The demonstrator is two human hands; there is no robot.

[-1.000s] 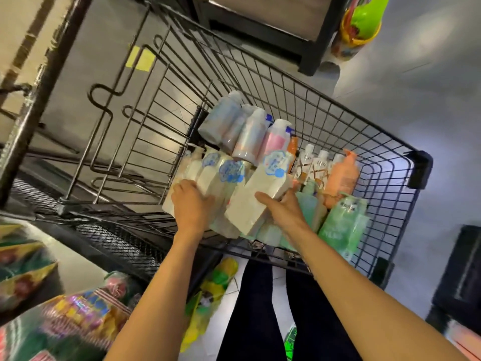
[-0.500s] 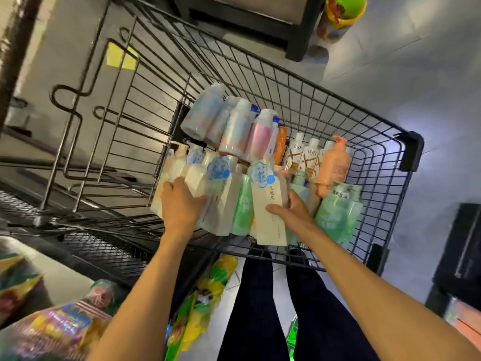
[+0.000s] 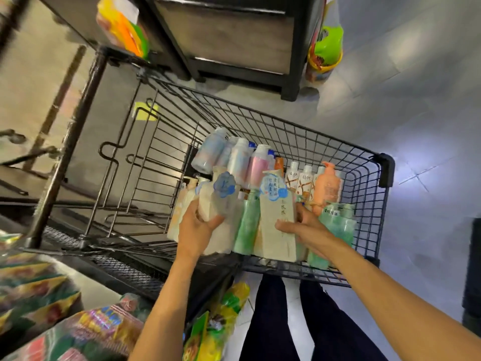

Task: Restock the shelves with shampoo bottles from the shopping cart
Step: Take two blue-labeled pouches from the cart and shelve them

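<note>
A black wire shopping cart [image 3: 364, 183] holds several shampoo bottles at its near end. My left hand [image 3: 197, 227] is closed around a cream bottle with a blue flower label [image 3: 221, 199]. My right hand [image 3: 304, 227] grips a second cream bottle with a blue label [image 3: 276, 217], held upright. A green bottle [image 3: 247, 225] stands between the two. Pastel bottles [image 3: 239, 157] lie behind, white Lux bottles [image 3: 299, 181] and an orange pump bottle [image 3: 328, 188] stand to the right, and pale green bottles [image 3: 335, 230] sit beside my right wrist.
A dark shelf unit [image 3: 234, 48] stands beyond the cart, with a green and yellow toy bucket [image 3: 325, 48] at its right corner. Bright snack bags [image 3: 52, 308] fill the lower left. A black wire shelf [image 3: 117, 261] runs along the cart's left side. My legs [image 3: 286, 321] are below.
The view has tilted up and shows more of the shelf unit. Both hands have lifted their cream bottles a little; the right-hand bottle went from tilted to upright.
</note>
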